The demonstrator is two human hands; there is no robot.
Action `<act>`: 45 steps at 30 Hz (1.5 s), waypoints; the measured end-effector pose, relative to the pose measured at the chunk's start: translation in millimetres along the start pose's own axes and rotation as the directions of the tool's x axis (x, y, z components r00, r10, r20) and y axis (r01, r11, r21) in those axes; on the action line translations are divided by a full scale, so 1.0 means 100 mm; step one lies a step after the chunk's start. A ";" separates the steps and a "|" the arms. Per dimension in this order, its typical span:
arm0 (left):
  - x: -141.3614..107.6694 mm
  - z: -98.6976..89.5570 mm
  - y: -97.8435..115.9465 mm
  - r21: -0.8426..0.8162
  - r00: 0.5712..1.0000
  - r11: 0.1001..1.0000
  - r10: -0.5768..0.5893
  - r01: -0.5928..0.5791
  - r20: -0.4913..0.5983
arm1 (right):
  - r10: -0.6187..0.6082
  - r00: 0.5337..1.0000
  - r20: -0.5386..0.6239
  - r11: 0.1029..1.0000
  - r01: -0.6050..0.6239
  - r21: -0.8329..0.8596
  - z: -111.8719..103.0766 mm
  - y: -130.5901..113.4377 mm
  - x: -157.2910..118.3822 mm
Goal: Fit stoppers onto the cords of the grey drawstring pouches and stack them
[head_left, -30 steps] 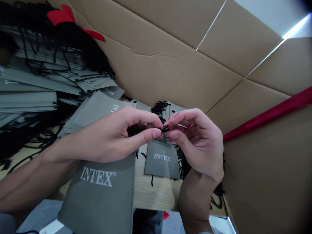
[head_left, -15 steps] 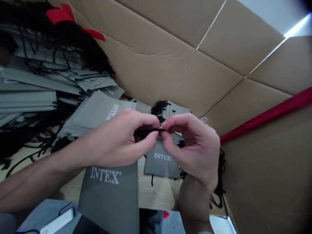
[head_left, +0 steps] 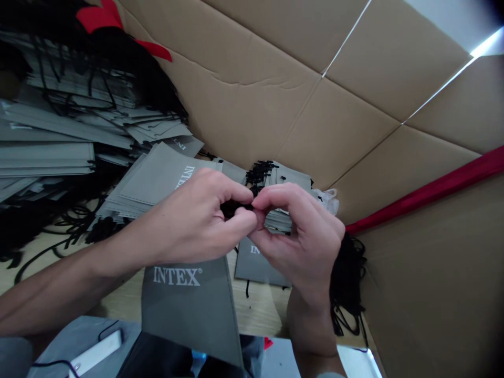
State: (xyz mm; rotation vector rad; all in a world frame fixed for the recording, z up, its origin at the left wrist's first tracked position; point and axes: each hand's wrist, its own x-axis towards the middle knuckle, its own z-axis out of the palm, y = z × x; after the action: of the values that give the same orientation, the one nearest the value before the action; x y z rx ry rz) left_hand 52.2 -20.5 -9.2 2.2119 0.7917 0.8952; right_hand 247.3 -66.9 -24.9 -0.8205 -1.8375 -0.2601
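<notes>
Both hands meet at the centre of the head view, pinching a black cord (head_left: 232,208). My left hand (head_left: 208,218) is closed on it, and thumb and forefinger of my right hand (head_left: 301,226) press together at the cord's end. Below my left hand hangs a grey INTEX pouch (head_left: 189,310), its lower edge tilted; how it joins the cord is hidden by the hand. Behind the hands, a stack of grey pouches with black cord ends (head_left: 289,176) lies on the table, and another grey INTEX pouch (head_left: 262,265) is partly covered by my right hand.
Grey pouches (head_left: 153,173) lie fanned at left, beside taller piles (head_left: 47,157) with tangled black cords. Cardboard (head_left: 252,105) walls the back and right. A bundle of black cords (head_left: 348,283) sits at right, a white device (head_left: 96,354) at lower left.
My right hand has moved slightly left, and the fingertips now press closer together over the cord. The hanging pouch has swung right and lifted a little. The view has shifted slightly.
</notes>
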 end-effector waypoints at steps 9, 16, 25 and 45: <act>0.01 -0.24 0.03 -0.147 0.978 0.989 0.037 -0.007 0.204 | 0.232 0.954 0.189 0.894 -0.286 0.345 -0.31 0.14 0.01; -0.05 -0.28 0.03 -0.125 0.975 0.992 0.014 0.014 0.221 | 0.201 0.935 0.292 0.811 -0.326 0.486 -0.27 0.20 0.02; -0.01 -0.27 0.01 -0.131 0.954 0.990 -0.003 0.044 0.299 | 0.269 0.889 0.371 0.801 -0.421 0.426 -0.30 0.22 0.05; 0.11 -0.12 -0.12 -0.169 0.968 0.986 0.054 -0.012 0.246 | 0.370 0.698 0.613 0.837 -0.537 0.106 -0.57 -0.12 0.13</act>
State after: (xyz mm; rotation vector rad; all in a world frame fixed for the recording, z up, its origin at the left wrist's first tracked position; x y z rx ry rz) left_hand 45.7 -1.2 -6.6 2.1408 0.5428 0.6546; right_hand 279.0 -100.6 12.4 -1.2128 -2.0634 0.6354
